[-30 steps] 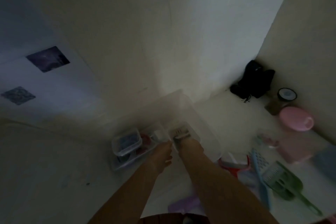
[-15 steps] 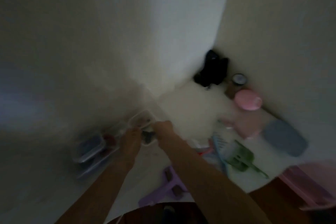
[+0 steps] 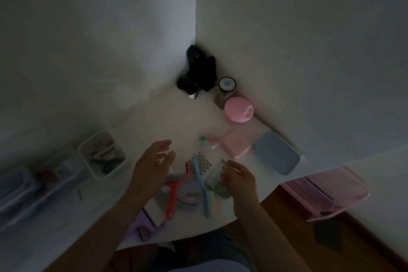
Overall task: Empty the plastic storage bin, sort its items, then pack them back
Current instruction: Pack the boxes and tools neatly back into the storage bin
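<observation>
you worked on a white table [image 3: 154, 117] wedged into a wall corner, its near edge curving just before your lap, with bare surface only in the middle toward the far corner. your left hand [image 3: 152, 166] hovered with fingers spread and holding nothing, while your right hand [image 3: 239, 178] pinched a small clear brush [image 3: 215, 174] above the crowded near-right patch of a red tool [image 3: 172, 196] and a blue comb [image 3: 202, 181], its long axis running near to far. the clear storage bin [image 3: 33, 185] sat blurred at far left, long axis slanting near-left to far-right, a white tray [image 3: 102, 154] just beside it, and a pink lid [image 3: 238, 109] and blue lid [image 3: 276, 153] lined the right wall.
</observation>
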Demonstrator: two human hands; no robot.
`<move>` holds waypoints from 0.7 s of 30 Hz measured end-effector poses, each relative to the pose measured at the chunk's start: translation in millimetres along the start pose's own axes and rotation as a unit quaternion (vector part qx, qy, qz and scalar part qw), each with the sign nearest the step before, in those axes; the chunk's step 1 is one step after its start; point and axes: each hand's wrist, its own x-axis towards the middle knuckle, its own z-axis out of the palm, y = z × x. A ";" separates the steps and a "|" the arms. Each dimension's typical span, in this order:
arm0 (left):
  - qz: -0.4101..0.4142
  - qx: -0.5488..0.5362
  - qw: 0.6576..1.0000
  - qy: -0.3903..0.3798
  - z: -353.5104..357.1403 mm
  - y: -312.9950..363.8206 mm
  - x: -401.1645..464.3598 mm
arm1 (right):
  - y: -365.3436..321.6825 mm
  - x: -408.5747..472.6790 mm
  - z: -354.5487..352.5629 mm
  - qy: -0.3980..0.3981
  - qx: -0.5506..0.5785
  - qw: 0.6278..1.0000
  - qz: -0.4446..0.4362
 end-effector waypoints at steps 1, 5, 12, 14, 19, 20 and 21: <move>-0.011 0.007 1.000 -0.002 10.3 0.2 0.5 | 0.2 6.7 -7.3 0.002 -0.002 1.000 0.001; -0.049 0.017 0.999 0.014 42.3 1.8 5.5 | -6.0 31.0 -21.9 -0.022 0.010 1.000 0.006; -0.078 -0.003 0.995 0.054 61.6 -7.1 16.2 | -27.4 61.1 -24.4 -0.078 0.006 0.997 0.005; -0.088 0.012 0.994 0.060 60.5 -15.5 17.6 | -34.2 66.1 -25.0 -0.089 0.017 0.996 0.009; -0.099 0.003 0.992 0.084 53.8 -21.7 11.3 | -36.8 74.8 -25.2 -0.125 0.011 0.992 -0.013; -0.101 0.003 0.991 0.089 50.3 -22.5 8.8 | -34.2 75.7 -22.3 -0.134 0.004 0.991 -0.012; -0.101 0.008 0.991 0.092 46.5 -23.2 6.1 | -31.4 75.8 -17.7 -0.144 -0.002 0.989 -0.009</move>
